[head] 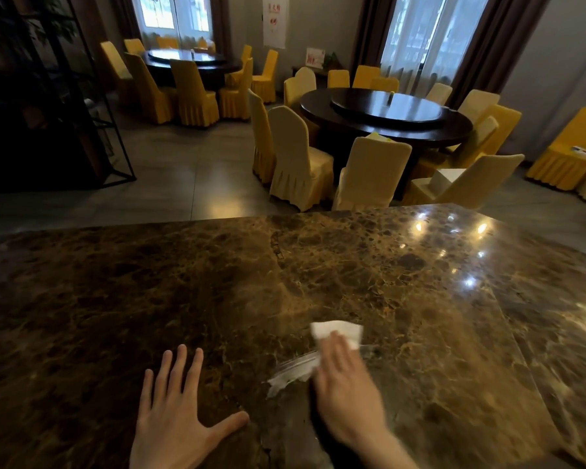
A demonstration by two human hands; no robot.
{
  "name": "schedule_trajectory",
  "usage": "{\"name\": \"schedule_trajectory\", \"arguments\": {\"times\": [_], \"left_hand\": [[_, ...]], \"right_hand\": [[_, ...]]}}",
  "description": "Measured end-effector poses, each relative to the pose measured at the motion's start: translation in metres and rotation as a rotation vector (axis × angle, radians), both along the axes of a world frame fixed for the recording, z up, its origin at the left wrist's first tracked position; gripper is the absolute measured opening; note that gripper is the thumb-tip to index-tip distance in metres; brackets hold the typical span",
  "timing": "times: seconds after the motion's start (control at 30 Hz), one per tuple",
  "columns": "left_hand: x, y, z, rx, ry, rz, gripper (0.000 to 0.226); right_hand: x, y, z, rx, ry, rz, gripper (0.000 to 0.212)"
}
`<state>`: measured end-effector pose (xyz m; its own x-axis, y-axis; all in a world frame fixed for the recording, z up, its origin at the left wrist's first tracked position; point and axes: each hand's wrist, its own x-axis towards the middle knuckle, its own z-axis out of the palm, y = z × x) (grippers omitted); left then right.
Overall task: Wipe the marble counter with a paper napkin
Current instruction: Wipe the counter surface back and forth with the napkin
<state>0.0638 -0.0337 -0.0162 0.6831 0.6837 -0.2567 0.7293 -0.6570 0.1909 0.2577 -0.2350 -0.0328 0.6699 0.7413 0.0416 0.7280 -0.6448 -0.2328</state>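
Right hand [344, 384] presses the paper napkin [339, 331] flat onto the marble counter [115, 299], fingers together and laid over the napkin's near half, pinning rather than pinching it; the far half sticks out past the fingertips. Hand is motion-blurred, so I judge a wipe stroke is under way. A whitish wet smear [293, 372] sits on the counter touching the right hand's thumb side, probably the target. Left hand [175, 414] lies palm-down on the counter, left of the smear, fingers spread wide, holding nothing, likely a brace for body weight. Most of the counter beyond the napkin looks untouched, so early-to-mid task
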Motion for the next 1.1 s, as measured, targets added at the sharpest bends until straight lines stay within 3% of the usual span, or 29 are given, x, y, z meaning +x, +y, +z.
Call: {"name": "schedule_trajectory", "arguments": {"times": [0.07,0.13,0.2,0.33,0.47,0.5,0.6,0.7,0.83,0.93,1.03,1.1], "left_hand": [[0.0,0.0,0.0,0.002,-0.004,0.0,0.148],[0.0,0.0,0.0,0.004,-0.002,-0.001,0.147],[0.001,-0.001,0.0,0.004,-0.006,0.001,0.148],[0.001,-0.001,0.001,0.015,0.006,0.0,0.149],[-0.001,-0.001,0.0,0.01,-0.01,0.0,0.147],[-0.001,-0.001,0.001,0.009,-0.014,0.001,0.147],[-0.001,-0.001,0.0,0.011,-0.018,0.0,0.147],[-0.001,0.0,-0.001,0.014,-0.024,0.002,0.145],[-0.001,-0.001,-0.002,0.015,-0.024,0.007,0.146],[-0.002,-0.001,-0.002,0.015,-0.035,0.009,0.146],[-0.002,-0.001,-0.002,0.018,-0.025,0.003,0.145],[-0.001,0.0,-0.002,0.017,-0.028,0.007,0.146]], "right_hand": [[0.032,-0.026,0.005,-0.04,0.027,-0.21,0.081],[0.041,-0.031,0.011,-0.052,0.088,-0.309,0.067],[0.025,-0.016,0.013,-0.011,0.089,-0.245,0.064],[-0.021,0.014,0.009,0.121,0.051,0.101,0.059],[-0.012,0.008,0.023,0.196,0.055,0.122,0.013],[-0.004,0.003,0.027,0.165,0.047,0.089,0.01],[0.023,-0.012,0.037,0.183,0.053,-0.038,0.027],[0.035,-0.02,0.041,0.25,-0.01,-0.069,0.014],[0.017,-0.017,0.033,0.18,0.063,0.21,0.029],[0.01,-0.015,0.024,0.126,0.043,0.333,0.021],[0.025,-0.019,0.023,0.104,-0.06,0.27,0.005],[0.041,-0.023,0.029,0.167,-0.062,0.127,0.009]]}}
